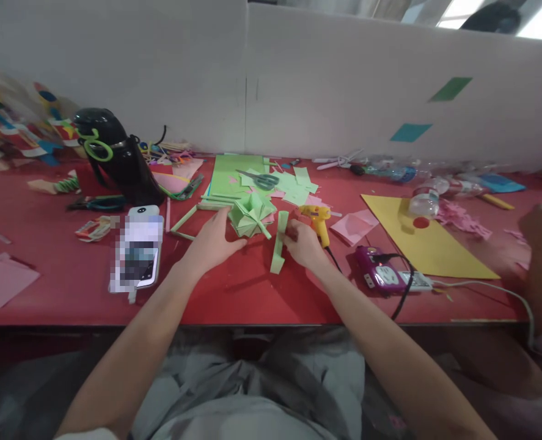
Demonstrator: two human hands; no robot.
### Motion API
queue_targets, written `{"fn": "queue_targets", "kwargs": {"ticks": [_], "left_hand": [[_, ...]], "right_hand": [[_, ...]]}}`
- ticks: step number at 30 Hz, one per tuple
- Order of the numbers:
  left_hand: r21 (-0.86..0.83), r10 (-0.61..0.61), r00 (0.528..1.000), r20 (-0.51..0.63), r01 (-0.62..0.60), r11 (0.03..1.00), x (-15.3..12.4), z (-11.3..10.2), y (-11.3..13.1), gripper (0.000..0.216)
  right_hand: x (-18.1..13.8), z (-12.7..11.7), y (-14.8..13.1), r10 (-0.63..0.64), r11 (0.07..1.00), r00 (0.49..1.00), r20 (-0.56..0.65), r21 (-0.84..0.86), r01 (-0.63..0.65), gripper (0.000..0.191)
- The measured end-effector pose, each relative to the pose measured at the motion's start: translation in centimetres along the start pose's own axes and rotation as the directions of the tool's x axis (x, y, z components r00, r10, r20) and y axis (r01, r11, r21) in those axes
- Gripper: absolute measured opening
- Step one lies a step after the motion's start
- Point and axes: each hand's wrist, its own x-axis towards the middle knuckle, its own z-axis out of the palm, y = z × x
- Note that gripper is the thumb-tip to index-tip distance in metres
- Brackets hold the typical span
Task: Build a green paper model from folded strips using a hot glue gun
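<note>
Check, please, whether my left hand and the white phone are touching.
Apart. The head view shows it: red tabletop is visible between the left hand and the white phone.

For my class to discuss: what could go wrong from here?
The right hand, holding a green paper strip, is close to the yellow glue gun; if hot, it might burn skin. The gun's black cord runs toward the right forearm and could snag. The left hand, beside the folded green paper piece, could crush it.

A red table bears green folded paper, phone, yellow sheet.
</note>
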Motion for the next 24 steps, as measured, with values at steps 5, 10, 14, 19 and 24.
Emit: {"fn": "queue_targets", "kwargs": {"ticks": [5,10,14,19,24], "left_hand": [[0.006,-0.019,1.000,0.003,0.019,1.000,-1.9,0.2,0.7,0.068],[-0.097,0.060,0.998,0.014,-0.058,0.994,-3.0,0.2,1.1,0.039],[-0.180,0.064,0.998,-0.019,-0.067,0.981,-2.8,-0.3,0.4,0.023],[0.012,-0.045,0.984,-0.170,0.048,0.999,-0.4,-2.3,-1.8,0.022],[0.113,-0.006,0.964,-0.267,0.037,0.993,1.2,-4.1,-0.8,0.020]], "right_hand": [[1.4,1.1,1.1,-0.039,0.999,0.998,-0.056,0.023,0.041,0.014],[1.7,1.6,3.0,-0.086,0.992,0.983,-0.160,0.075,0.099,0.017],[1.7,1.6,3.4,-0.082,0.987,0.986,-0.145,0.123,0.101,0.018],[1.8,1.4,3.4,-0.075,0.994,0.984,-0.164,0.071,0.088,0.014],[2.0,1.3,3.3,-0.037,0.996,0.982,-0.185,0.077,0.052,0.011]]}}
